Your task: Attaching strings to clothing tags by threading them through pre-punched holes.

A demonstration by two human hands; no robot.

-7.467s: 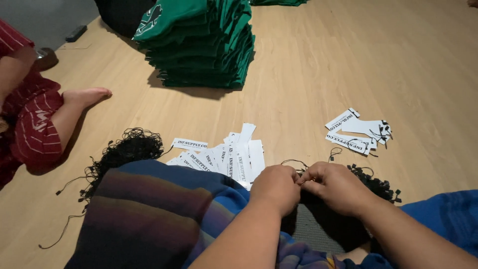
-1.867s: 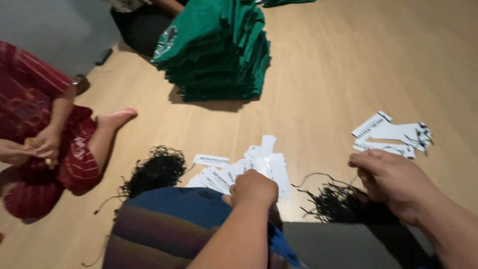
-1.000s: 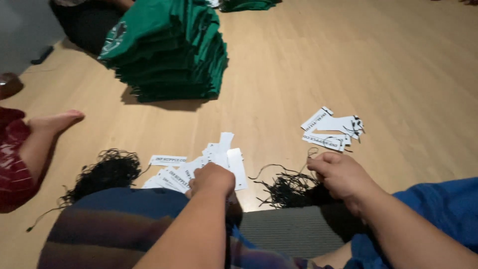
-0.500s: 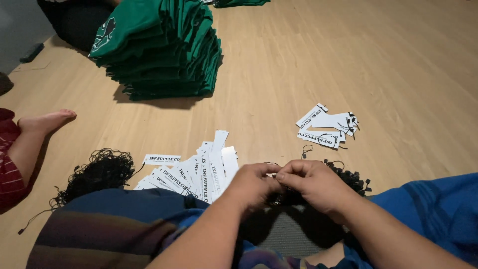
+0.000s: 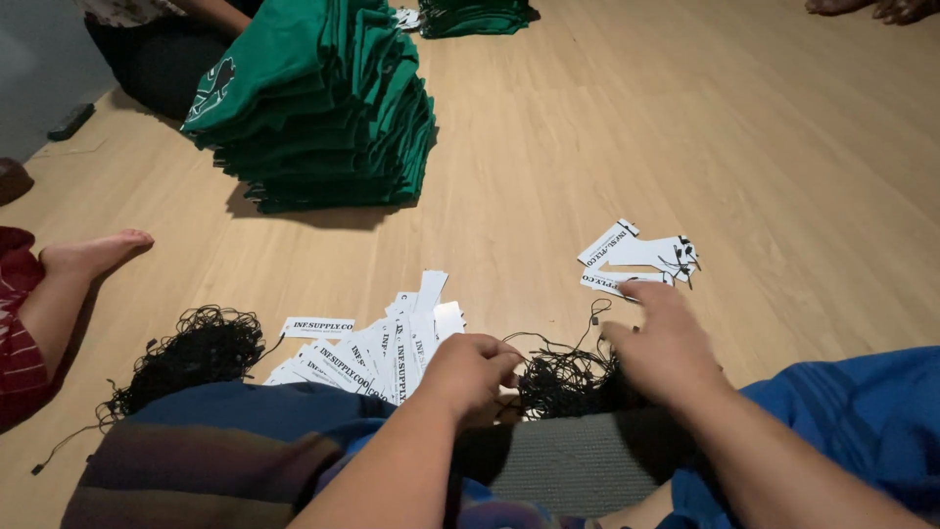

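My left hand (image 5: 472,374) is a closed fist resting at the right edge of a loose pile of white paper tags (image 5: 387,345); I see nothing in it. My right hand (image 5: 658,343) is blurred and stretched palm-down to the right, its fingertips at the near edge of a small pile of white tags with black strings (image 5: 638,257). What lies under its palm is hidden. Between the two hands sits a tangle of black strings (image 5: 563,380) on the wooden floor. My knees, in striped and blue cloth, fill the bottom of the view.
A tall stack of folded green shirts (image 5: 328,113) stands at the upper left, with another green stack (image 5: 475,15) at the top edge. A second bundle of black strings (image 5: 201,351) lies at left. Another person's bare foot (image 5: 93,253) rests at far left.
Half a second ago both hands were together over the string tangle. My right hand has since swung right to the small tag pile, while my left stays by the loose tags.
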